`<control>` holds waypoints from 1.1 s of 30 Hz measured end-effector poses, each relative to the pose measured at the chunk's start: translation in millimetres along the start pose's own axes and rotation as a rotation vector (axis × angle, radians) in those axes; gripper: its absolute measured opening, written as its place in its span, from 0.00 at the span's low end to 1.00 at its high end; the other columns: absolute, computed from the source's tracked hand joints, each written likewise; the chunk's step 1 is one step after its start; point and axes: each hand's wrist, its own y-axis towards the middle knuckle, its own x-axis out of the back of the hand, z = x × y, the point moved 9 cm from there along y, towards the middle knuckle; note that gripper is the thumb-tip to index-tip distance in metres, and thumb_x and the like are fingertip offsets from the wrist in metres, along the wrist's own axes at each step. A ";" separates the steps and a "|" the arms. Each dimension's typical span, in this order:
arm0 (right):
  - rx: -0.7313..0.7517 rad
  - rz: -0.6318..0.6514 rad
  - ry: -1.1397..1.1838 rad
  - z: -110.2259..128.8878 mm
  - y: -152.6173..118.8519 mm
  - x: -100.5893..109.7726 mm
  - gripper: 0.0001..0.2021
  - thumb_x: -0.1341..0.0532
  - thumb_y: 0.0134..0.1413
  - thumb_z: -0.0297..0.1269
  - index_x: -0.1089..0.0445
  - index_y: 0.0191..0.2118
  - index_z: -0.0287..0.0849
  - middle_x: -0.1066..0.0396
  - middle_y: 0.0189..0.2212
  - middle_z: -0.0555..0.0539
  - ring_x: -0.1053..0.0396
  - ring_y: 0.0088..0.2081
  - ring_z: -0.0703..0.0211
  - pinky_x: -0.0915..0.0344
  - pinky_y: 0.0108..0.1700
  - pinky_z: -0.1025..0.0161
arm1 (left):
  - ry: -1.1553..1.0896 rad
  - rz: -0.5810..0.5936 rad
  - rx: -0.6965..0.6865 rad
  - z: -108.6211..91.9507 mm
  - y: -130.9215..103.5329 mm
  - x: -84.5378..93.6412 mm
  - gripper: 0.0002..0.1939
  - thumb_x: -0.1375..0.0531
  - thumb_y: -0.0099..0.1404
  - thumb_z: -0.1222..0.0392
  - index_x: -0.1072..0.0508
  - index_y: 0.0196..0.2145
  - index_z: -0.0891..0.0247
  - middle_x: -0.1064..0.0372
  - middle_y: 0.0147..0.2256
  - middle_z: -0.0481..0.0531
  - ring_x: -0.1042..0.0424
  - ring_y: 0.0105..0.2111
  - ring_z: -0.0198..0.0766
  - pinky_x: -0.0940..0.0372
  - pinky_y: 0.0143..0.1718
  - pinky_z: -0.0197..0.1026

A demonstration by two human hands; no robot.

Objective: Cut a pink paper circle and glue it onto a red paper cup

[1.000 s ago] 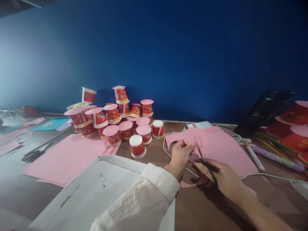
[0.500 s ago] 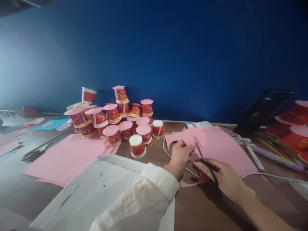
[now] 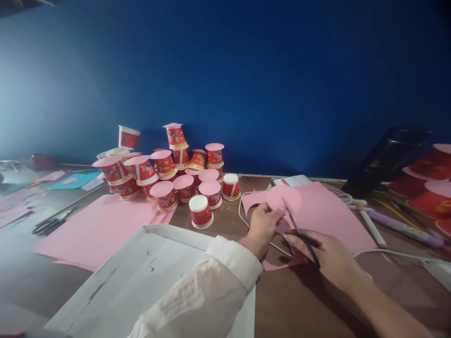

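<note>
A sheet of pink paper [image 3: 327,216] with round cut-outs along its near left side is held up over the table. My left hand [image 3: 263,227] pinches it between thumb and fingers, beside a partly cut rounded piece. In my right hand [image 3: 327,256] is a pair of black-handled scissors [image 3: 295,225], wrapped by the fingers. The blades point up and left, lying against the paper close to my left fingertips. Part of the scissor handles is hidden by my right hand.
Red paper cups [image 3: 165,197], several topped with pink discs, stand stacked at the back. Pink sheets [image 3: 102,230] and a white board [image 3: 141,281] lie left. Another pair of scissors [image 3: 56,223] rests farther left. A phone [image 3: 291,180], a white cable [image 3: 394,254], a marker [image 3: 371,225] and a dark bottle [image 3: 387,159] are right.
Very little differs. The scissor blades and both hands have shifted slightly against the pink paper, and the whole view has moved a touch.
</note>
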 end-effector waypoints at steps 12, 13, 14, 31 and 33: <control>0.025 0.002 -0.090 4.5 -1.4 1.0 0.24 0.41 0.53 0.59 0.20 0.40 0.43 0.26 0.22 0.49 0.28 0.29 0.54 0.33 0.32 0.64 | 0.022 -0.003 0.024 4.2 1.5 1.3 0.21 0.30 0.46 0.48 0.27 0.30 0.67 0.34 0.24 0.47 0.41 0.22 0.28 0.46 0.26 0.35; 0.024 0.001 -0.090 4.6 -1.5 1.1 0.24 0.41 0.53 0.59 0.20 0.40 0.43 0.27 0.21 0.49 0.29 0.28 0.55 0.33 0.31 0.65 | 0.021 -0.005 0.027 4.5 1.4 1.4 0.21 0.30 0.46 0.48 0.27 0.30 0.67 0.34 0.24 0.47 0.41 0.22 0.28 0.46 0.26 0.35; 0.022 -0.001 -0.088 4.7 -1.6 1.3 0.24 0.41 0.53 0.59 0.20 0.40 0.43 0.27 0.21 0.49 0.30 0.27 0.55 0.34 0.30 0.65 | 0.019 -0.006 0.030 4.5 1.1 1.3 0.21 0.30 0.46 0.48 0.26 0.31 0.67 0.34 0.24 0.47 0.41 0.22 0.28 0.46 0.26 0.35; -0.168 -0.009 -0.285 -34.3 -15.5 17.5 0.21 0.34 0.45 0.51 0.28 0.44 0.48 0.23 0.29 0.50 0.27 0.29 0.55 0.37 0.31 0.64 | 0.024 -0.127 0.038 5.4 3.6 14.2 0.16 0.31 0.47 0.52 0.30 0.26 0.66 0.36 0.21 0.46 0.40 0.20 0.29 0.45 0.25 0.35; -0.193 -0.116 -0.418 -41.5 -24.9 41.8 0.19 0.34 0.43 0.54 0.27 0.40 0.51 0.22 0.30 0.48 0.26 0.29 0.51 0.38 0.28 0.62 | 0.044 -0.129 0.046 6.4 4.3 15.9 0.16 0.32 0.49 0.52 0.30 0.28 0.66 0.35 0.21 0.46 0.39 0.21 0.29 0.45 0.25 0.34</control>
